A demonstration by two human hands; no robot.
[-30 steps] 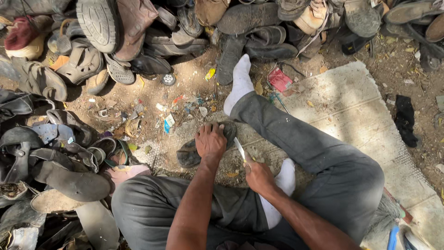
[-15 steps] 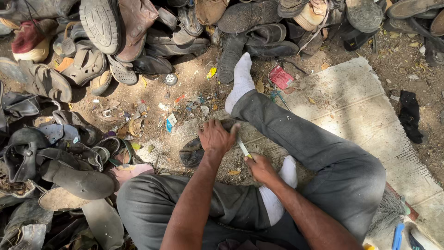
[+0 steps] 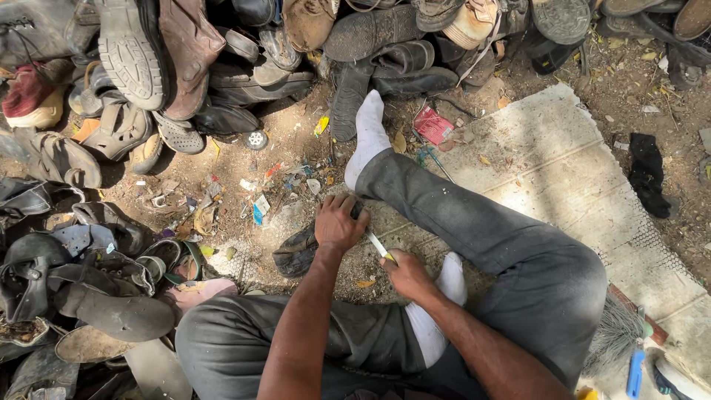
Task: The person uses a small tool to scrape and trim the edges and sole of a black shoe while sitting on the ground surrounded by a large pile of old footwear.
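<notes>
Head view: I look down on a person seated on the ground, one leg stretched out, the other folded in.
Left hand: my left hand [image 3: 339, 222] is clamped palm-down on a dark worn shoe [image 3: 298, 252], pinning it to the ground just in front of the folded leg.
Right hand: my right hand [image 3: 406, 274] is clenched round the handle of a small knife [image 3: 378, 245]; the pale blade points up and away from it toward the left hand, its tip just beside that hand's fingers.
Change: against the pictures from a second ago, the hands have barely moved; the left one sits a touch further over the shoe, and the blade keeps the same slant. I read this as slow, steady cutting or trimming in one spot.
Shoe: it lies under and to the left of the left hand, only its toe end showing.
Around: beyond the left hand, a heap of old shoes [image 3: 133, 52]; past the right hand, a pale woven mat [image 3: 563, 170].
</notes>
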